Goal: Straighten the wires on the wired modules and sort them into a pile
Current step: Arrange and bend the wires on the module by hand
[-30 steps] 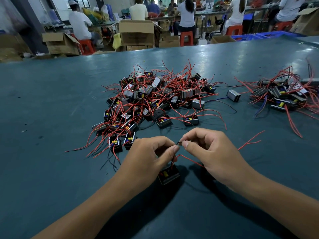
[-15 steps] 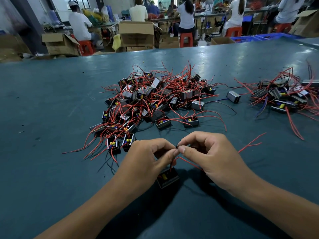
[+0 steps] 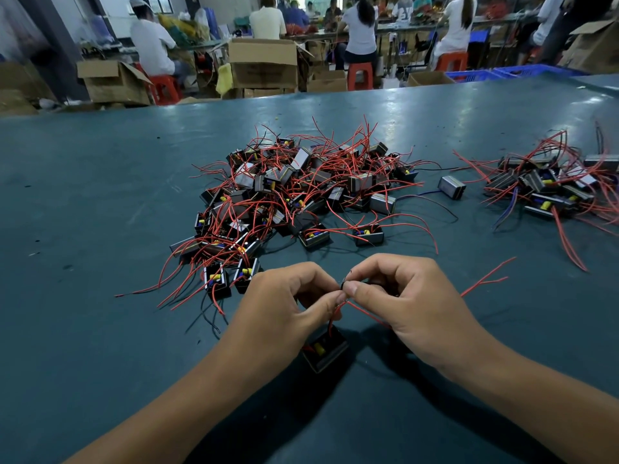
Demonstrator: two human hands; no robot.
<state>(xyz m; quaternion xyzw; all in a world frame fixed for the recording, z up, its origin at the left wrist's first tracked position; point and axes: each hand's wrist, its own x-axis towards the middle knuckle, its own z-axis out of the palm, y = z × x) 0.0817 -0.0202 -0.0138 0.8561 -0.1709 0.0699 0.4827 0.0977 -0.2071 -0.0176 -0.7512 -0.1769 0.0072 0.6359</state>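
Can't really make out the wire tips, they're buried between the fingers; left hand (image 3: 284, 306) and right hand (image 3: 407, 304) both pinch thin wires (image 3: 363, 313) of a small black module (image 3: 324, 350) sitting on the surface (image 3: 100, 329) below; messy pile (image 3: 294, 192) behind.

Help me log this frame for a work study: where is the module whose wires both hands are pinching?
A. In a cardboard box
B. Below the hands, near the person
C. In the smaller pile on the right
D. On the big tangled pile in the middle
B: the module sits just below the left hand and right hand, its red wires running up into their fingertips, apart from the big pile.
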